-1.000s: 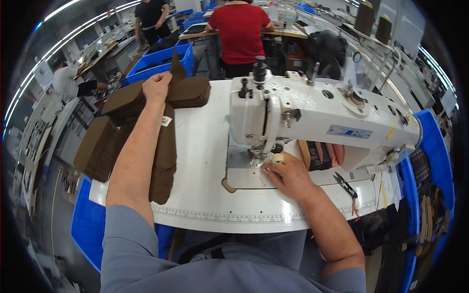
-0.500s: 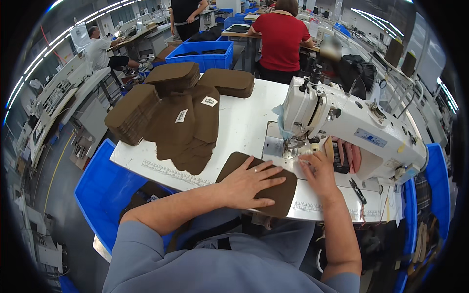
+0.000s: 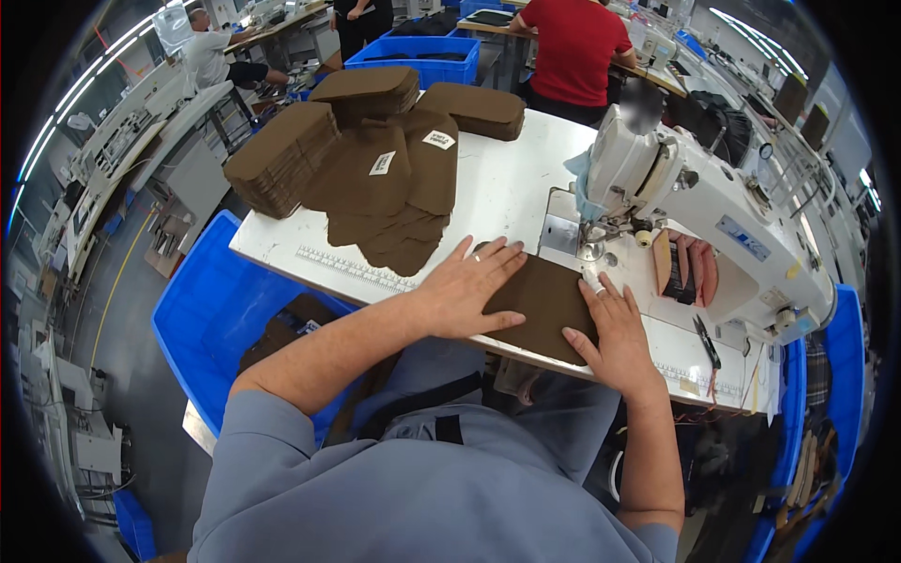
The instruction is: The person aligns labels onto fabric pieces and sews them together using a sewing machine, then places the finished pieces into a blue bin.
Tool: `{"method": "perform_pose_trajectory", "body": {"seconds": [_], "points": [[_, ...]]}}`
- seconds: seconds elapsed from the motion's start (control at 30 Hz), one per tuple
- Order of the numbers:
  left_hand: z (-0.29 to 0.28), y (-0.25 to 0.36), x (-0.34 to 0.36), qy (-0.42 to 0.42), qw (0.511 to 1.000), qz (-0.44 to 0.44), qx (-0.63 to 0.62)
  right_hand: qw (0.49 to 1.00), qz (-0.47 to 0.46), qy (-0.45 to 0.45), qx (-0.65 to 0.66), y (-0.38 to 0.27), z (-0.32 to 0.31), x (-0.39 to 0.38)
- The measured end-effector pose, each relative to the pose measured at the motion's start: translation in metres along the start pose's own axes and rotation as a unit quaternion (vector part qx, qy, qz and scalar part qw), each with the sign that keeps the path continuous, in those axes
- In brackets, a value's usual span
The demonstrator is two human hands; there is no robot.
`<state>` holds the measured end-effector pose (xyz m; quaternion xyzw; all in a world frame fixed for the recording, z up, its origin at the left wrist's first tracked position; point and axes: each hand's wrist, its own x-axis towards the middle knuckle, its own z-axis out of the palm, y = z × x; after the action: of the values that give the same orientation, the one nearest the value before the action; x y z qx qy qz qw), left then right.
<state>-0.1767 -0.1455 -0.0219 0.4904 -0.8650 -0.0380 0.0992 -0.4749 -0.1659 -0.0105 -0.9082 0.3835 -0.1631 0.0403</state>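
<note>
A brown fabric panel with rounded corners (image 3: pixel 542 308) lies flat on the white sewing table, just in front of the needle area. My left hand (image 3: pixel 472 291) rests on its left side, fingers stretched out and thumb apart. On the panel's right edge lies my right hand (image 3: pixel 617 336), fingers extended and thumb spread, with a light wrap or ring on one finger. The white sewing machine (image 3: pixel 699 202) stands just beyond, its presser foot (image 3: pixel 589 250) close to the panel's far edge.
Brown panel stacks (image 3: pixel 282 159) and loose labelled brown pieces (image 3: pixel 375 188) cover the table's left part. Thread snips (image 3: pixel 707 343) lie at the right. A blue bin (image 3: pixel 192 305) stands below left, another (image 3: pixel 845 375) at right. A person in red (image 3: pixel 577 52) sits ahead.
My right hand has come from beside the needle down onto the panel's right edge. The panel has turned slightly, with my left hand staying on it. The whole view has shifted.
</note>
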Motion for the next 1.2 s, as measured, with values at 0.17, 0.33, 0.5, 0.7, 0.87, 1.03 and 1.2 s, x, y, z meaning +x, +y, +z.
{"method": "perform_pose_trajectory", "body": {"seconds": [0.17, 0.33, 0.5, 0.7, 0.87, 1.03, 1.2], "points": [[-0.022, -0.038, -0.023, 0.128, 0.987, -0.036, -0.088, 1.000, 0.005, 0.013, 0.006, -0.004, -0.001, 0.001], [-0.055, -0.135, -0.029, 0.402, 0.879, -0.210, -0.151, 0.998, 0.024, 0.066, 0.011, -0.004, 0.003, -0.004], [-0.056, -0.205, -0.016, 0.261, 0.832, -0.490, -0.001, 0.996, 0.042, 0.072, 0.031, -0.002, 0.005, -0.006], [-0.072, -0.239, 0.000, 0.129, 0.838, -0.528, -0.037, 0.995, 0.052, 0.074, 0.035, -0.004, 0.003, -0.007], [-0.062, -0.276, -0.020, 0.188, 0.831, -0.521, -0.043, 0.995, 0.057, 0.074, 0.037, -0.003, 0.003, -0.008], [-0.074, -0.265, -0.038, 0.382, 0.756, -0.497, -0.189, 0.994, 0.070, 0.058, 0.056, -0.003, 0.000, -0.008], [-0.130, -0.168, -0.034, 0.412, 0.856, -0.256, -0.178, 0.991, 0.080, 0.071, 0.074, -0.002, 0.000, -0.010]]}}
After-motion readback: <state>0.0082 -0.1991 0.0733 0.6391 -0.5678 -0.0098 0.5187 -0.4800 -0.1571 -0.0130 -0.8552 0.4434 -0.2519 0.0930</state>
